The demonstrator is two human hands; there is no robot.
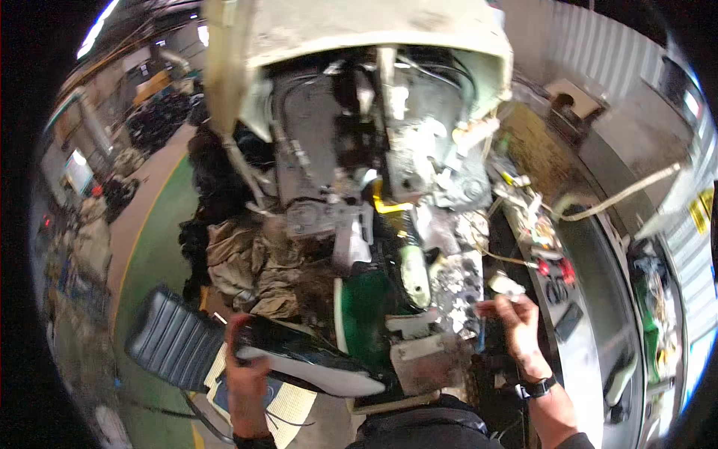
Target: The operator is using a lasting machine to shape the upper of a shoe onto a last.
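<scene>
My left hand, smeared by motion, curls its fingers at the left end of a long black-and-grey panel. Its far fingers are partly lost against the dark surface. Over on the right, my right hand pinches a small whitish piece between thumb and fingertips; the piece is too blurred to name. A dark watch sits on that wrist. Between both hands stands a machine with grey metal plates and a green surface. A pale elongated metal arm points toward me.
A cream machine housing rises ahead. Crumpled brown cloth lies left of it. A black ribbed chair stands near left. Along the right, a bench carries red-ended items, a dark flat object and a pale hose.
</scene>
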